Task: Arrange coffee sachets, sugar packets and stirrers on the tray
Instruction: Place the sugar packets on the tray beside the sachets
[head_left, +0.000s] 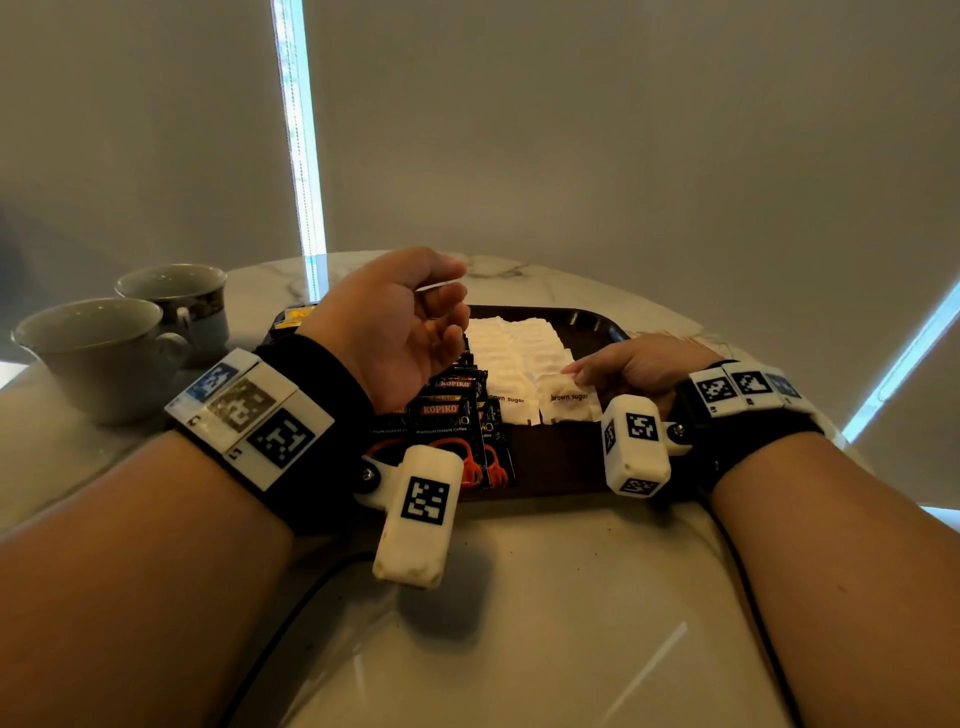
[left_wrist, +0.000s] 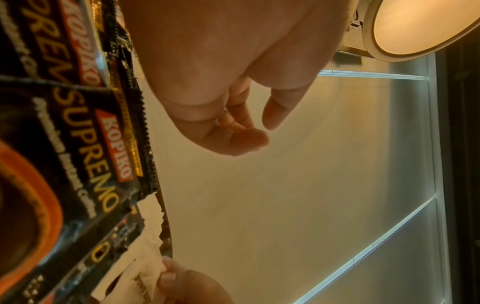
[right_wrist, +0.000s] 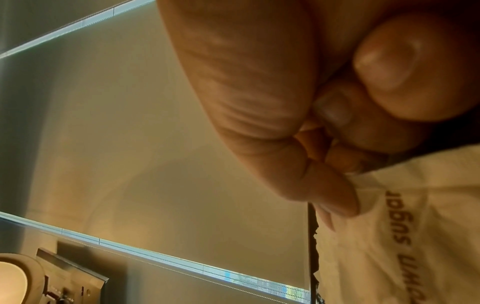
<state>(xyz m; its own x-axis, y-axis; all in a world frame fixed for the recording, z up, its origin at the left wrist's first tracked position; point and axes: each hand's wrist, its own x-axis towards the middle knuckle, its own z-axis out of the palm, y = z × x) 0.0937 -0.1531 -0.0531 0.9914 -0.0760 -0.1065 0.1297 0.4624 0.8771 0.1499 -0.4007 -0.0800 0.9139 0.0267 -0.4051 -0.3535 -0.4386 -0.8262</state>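
A dark brown rectangular plastic tray (head_left: 592, 322) sits on the pale marble desk (head_left: 519, 597). On it, black Kopiko coffee sachets (head_left: 447, 410) lie overlapped in a row along the left, with white paper sugar packets (head_left: 511, 353) laid in rows just beside them to the right. The right hand (head_left: 631, 366) rests low on the tray, thumb and forefinger pinching the corner of a white packet printed "brown sugar" (head_left: 569, 402). The left hand (head_left: 395, 325) hovers above the sachets, fingers loosely curled, a thin pale strip at its fingertips; what it is, I cannot tell. Two white ceramic cups (head_left: 104, 353) stand at the desk's left.
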